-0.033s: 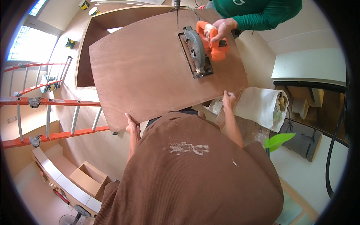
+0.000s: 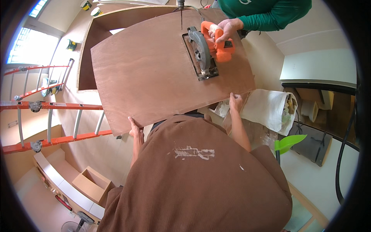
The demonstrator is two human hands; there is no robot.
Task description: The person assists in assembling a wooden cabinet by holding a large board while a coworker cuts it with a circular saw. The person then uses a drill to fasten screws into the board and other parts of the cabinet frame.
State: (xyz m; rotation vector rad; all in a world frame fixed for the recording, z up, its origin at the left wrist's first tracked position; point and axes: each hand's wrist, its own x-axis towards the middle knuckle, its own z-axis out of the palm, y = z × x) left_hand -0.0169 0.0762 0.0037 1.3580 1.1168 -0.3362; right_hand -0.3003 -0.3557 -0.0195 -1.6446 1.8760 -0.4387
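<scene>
A large brown plywood board (image 2: 143,73) lies in front of me, resting over an open wooden box frame. My left hand (image 2: 136,128) is closed on its near edge by the left corner, thumb on top and the other fingers underneath. Farther right along that edge, my right hand (image 2: 235,103) also grips the board, its fingers partly hidden below. An orange and grey circular saw (image 2: 201,52) sits on the board's right half. A co-worker's hand (image 2: 228,29), in a green sleeve, holds the saw by its handle.
A drill (image 2: 181,5) with a long bit shows at the far edge. The box frame (image 2: 87,69) stands under the board's left side. Red ladders (image 2: 69,105) lie at left. A white sack (image 2: 262,110) is at right, and a cardboard-coloured box (image 2: 91,185) at lower left.
</scene>
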